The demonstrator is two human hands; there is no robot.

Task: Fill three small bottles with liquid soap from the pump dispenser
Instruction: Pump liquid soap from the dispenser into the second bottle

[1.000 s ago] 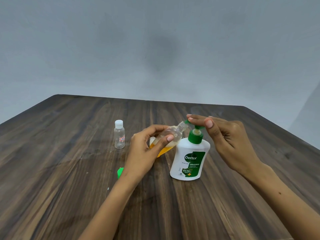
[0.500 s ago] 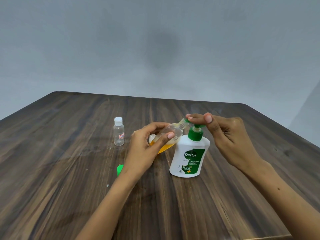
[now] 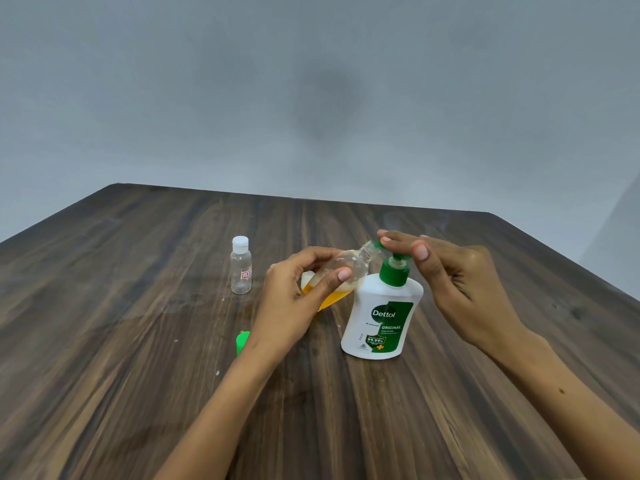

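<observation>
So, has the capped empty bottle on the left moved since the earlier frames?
No. The capped bottle stands at the same spot left of the pump dispenser on the table; only the camera shifted.

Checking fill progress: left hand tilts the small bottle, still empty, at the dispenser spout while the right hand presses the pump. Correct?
Not quite. The head view shows the small bottle in the left hand already holding orange soap. It is tilted at the dispenser spout, right hand fingers on the pump.
</observation>
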